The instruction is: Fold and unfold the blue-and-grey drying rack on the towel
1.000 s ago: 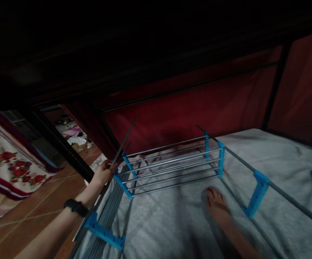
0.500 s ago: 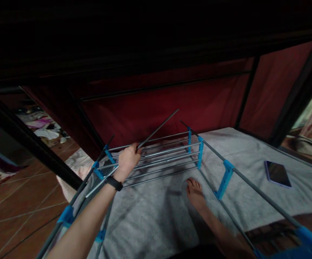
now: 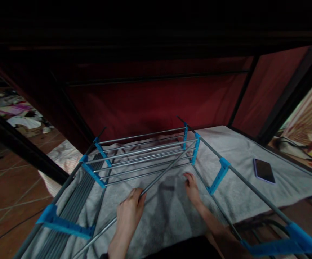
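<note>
My left hand [image 3: 130,208] is closed around a long grey metal rod [image 3: 160,175], which slants from the lower left up to the right. The rod's far end overlaps the right side of a rack frame in view; whether they touch I cannot tell. My right hand [image 3: 191,187] hovers over the grey cloth, holding nothing, its fingers slightly bent and apart. Around both hands stands the frame of grey tubes with blue plastic brackets [image 3: 195,149]. Several crossbars [image 3: 145,153] span its far end between the brackets.
Several loose grey rods [image 3: 75,201] lie along the left on the grey cloth [image 3: 237,151]. A phone [image 3: 264,171] rests on the cloth at right. Dark red wooden panels [image 3: 156,104] stand behind, with a dark overhang above. Tiled floor [image 3: 15,194] shows at left.
My left hand has brought the rod down and nearer to me; its far end has dropped to the rack's right side. My right hand remains near the middle. The view has shifted slightly.
</note>
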The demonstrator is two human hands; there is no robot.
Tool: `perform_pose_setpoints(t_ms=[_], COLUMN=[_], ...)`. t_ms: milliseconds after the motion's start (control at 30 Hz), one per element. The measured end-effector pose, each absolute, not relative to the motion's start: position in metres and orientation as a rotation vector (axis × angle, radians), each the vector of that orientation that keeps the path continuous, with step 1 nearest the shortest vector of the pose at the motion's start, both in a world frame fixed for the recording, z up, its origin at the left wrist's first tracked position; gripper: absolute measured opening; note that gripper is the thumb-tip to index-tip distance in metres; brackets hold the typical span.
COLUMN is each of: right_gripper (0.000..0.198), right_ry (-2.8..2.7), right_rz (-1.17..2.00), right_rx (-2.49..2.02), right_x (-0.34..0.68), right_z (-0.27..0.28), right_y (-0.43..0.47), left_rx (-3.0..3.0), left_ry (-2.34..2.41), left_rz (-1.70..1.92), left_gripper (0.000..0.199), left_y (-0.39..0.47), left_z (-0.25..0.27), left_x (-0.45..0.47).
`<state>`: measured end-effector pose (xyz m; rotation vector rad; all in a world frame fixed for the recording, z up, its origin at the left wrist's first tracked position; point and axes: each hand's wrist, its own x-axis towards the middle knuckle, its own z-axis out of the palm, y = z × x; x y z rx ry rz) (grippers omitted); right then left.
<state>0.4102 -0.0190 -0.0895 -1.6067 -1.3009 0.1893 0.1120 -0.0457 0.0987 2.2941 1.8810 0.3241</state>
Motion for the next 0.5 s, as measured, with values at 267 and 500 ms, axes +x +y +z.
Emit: perform_pose_setpoints(t_ms=[267, 500], right_gripper=[0.027, 0.035], right_ry=[-1.331, -1.588], right_rz=[0.442, 0.464], right_rx=[-1.51, -1.529], right_x=[0.408, 0.402], right_z=[-0.083, -0.084], right_y=[-0.078, -0.127], left_rx=[2.294, 2.246], left_ry=[1.707, 1.496], left_rz=[-0.054, 0.13], left_gripper=[0.038, 0.031], left_y=[-0.063, -0.084], left_z=[0.029, -0.007], left_x=[0.091, 0.089])
